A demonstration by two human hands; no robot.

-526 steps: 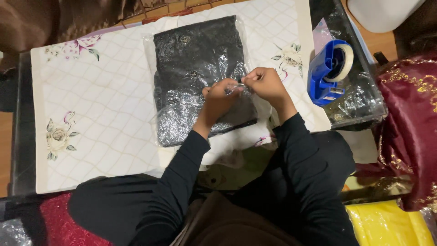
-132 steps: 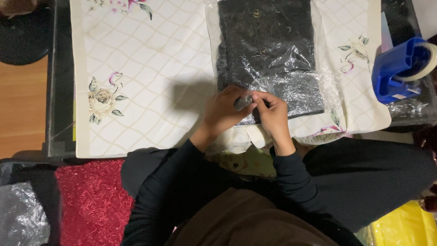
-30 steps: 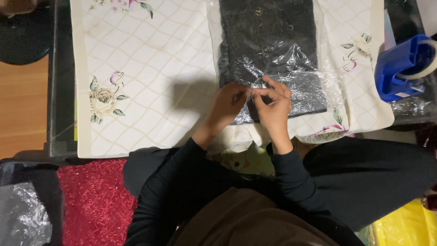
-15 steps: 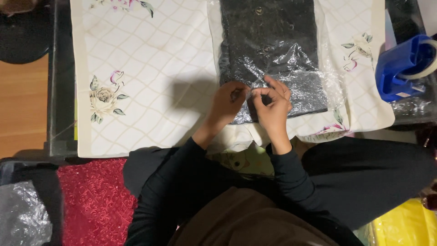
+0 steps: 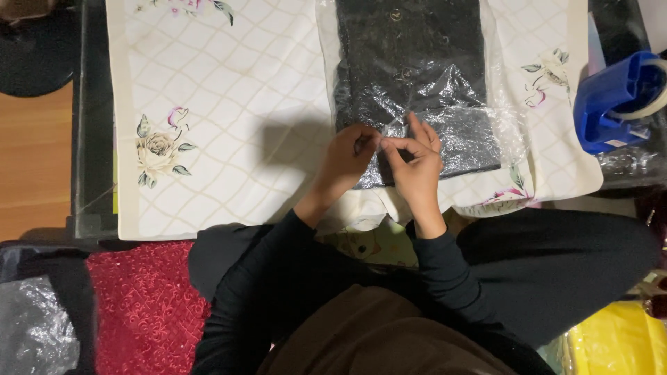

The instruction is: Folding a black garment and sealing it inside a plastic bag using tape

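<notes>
Head view. Item pinched between left hand [image 5: 347, 158] and right hand [image 5: 415, 167]: too small to identify. Both hands rest fingertips together at the near edge of the clear plastic bag [image 5: 417, 83], holding 1 folded black garment, top cut off. Tablecloth [image 5: 229, 139]: open room left. Blue tape dispenser [image 5: 615, 97] at right edge.

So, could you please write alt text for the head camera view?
Seen from above, a person's left hand and right hand pinch the near edge of a clear plastic bag holding dark folded fabric, on a floral white cloth. A blue tape dispenser sits at right.
</notes>
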